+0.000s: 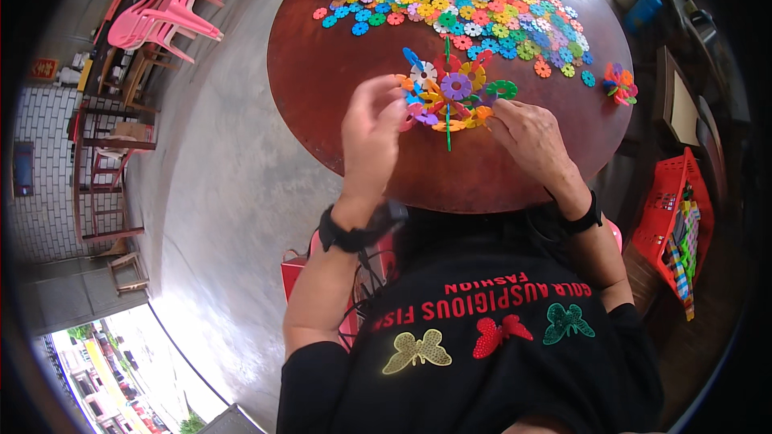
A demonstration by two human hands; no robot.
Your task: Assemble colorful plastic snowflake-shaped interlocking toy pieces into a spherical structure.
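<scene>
Through the head view I see the flower-disc cluster (457, 87) at the near part of the round surface (322, 104), between both hands. The right hand (532, 138) pinches its lower right edge, thumb against fingers, probably to steady it. The left hand (371, 130), half curled, meets the opposite edge; blur means I can't tell its grip. Loose discs (448, 19) lie beyond, seemingly leaving working room.
</scene>
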